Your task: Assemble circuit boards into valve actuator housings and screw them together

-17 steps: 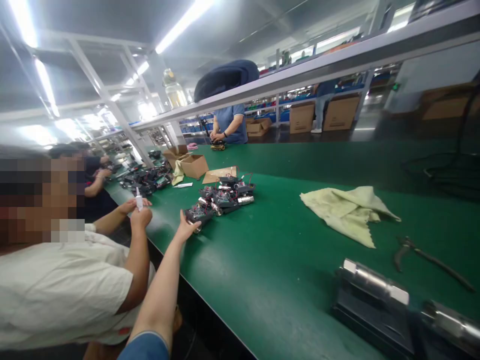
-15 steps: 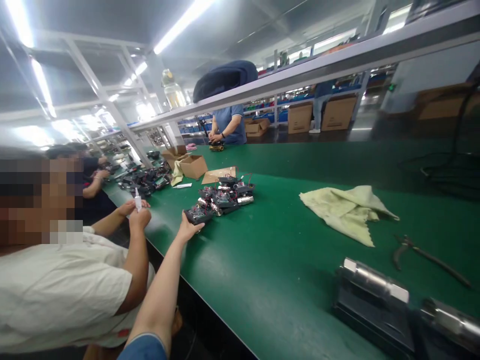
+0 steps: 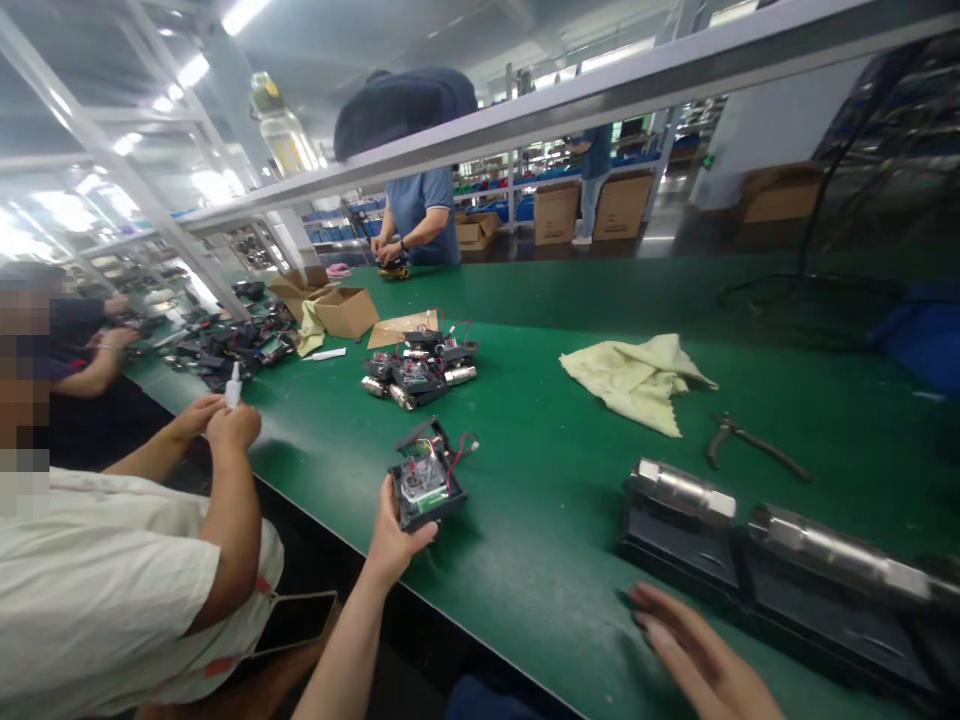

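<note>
from my remote seat i watch through the head camera. my left hand (image 3: 397,542) has its fingers on one side and its thumb on the near side of an open-topped black plastic housing (image 3: 427,484), which shows a green circuit board, clear plastic and thin red wires ending in a small white plug. i have it over the near part of the smooth green tabletop (image 3: 525,470), apart from a heap of similar black housings with silver metal fittings (image 3: 421,368) just beyond.

my right hand (image 3: 701,650) is blurred at the bottom, its fingers bent; a small dark shape shows at the fingertips, and i cannot tell whether they pinch it. just beyond that hand, a row of black housings topped with shiny silver cylinders (image 3: 799,595) runs off to the right. farther back lie dark-handled metal pliers (image 3: 754,445) and a crumpled pale yellow cloth (image 3: 628,378). to my left, a co-worker in a white shirt (image 3: 127,560) holds a small white nozzle bottle (image 3: 233,387).
</note>
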A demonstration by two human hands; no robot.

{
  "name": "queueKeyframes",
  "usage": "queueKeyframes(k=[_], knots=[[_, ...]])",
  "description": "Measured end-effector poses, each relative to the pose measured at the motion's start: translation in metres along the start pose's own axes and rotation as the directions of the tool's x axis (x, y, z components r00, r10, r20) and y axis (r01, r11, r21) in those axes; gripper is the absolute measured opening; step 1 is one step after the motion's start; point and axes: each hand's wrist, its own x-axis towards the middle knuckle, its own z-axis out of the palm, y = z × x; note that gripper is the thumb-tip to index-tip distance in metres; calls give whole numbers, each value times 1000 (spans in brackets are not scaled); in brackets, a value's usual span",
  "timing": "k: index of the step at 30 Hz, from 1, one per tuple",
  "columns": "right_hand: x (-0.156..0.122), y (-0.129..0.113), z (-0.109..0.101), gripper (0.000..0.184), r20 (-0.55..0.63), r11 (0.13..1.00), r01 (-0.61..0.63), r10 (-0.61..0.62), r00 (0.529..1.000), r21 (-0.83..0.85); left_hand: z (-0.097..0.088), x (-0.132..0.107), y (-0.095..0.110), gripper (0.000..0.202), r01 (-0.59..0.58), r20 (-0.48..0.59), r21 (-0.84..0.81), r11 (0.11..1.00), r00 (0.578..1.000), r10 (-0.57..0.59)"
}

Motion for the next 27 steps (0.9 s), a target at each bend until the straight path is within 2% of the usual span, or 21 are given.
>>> queueKeyframes(k=[1,3,5,7,8,10,11,12,16,20,22,24,27], knots=[[3,-11,10,51,-14,987,-49,52,999,151,4,-14,8,114,3,59,-38,999,998,-1],[9,-33,30,59,111,892,-179,145,983,414,12,-37,25,114,12,243,-152,988,970,26],[10,-50,44,60,209,771,-262,170,963,580,19,-54,42,112,30,442,-258,966,892,90],[6,-61,49,57,376,652,-380,154,914,656,24,-67,54,110,48,582,-322,946,798,157],[3,-65,48,56,475,602,-451,132,870,659,26,-72,56,108,42,620,-342,939,761,191],[-4,-68,44,52,628,530,-569,85,774,629,30,-79,57,107,3,650,-349,937,721,240],[-7,-69,41,49,658,510,-591,63,751,626,32,-81,56,108,-25,650,-329,944,719,246],[-9,-68,39,46,657,496,-587,43,753,640,35,-83,54,109,-52,643,-299,953,727,241],[-8,-67,35,41,555,479,-495,19,832,725,44,-87,47,108,-64,596,-219,974,781,185],[0,-79,31,37,567,512,-489,4,823,706,52,-89,34,107,-61,515,-170,984,846,141],[7,-88,28,38,520,542,-447,20,854,712,56,-91,23,109,-54,446,-116,992,889,100],[16,-97,27,39,425,580,-376,57,903,722,63,-95,12,111,-25,337,-36,999,941,36],[30,-105,32,34,312,613,-327,137,940,719,81,-103,0,100,37,52,94,995,998,-42]])
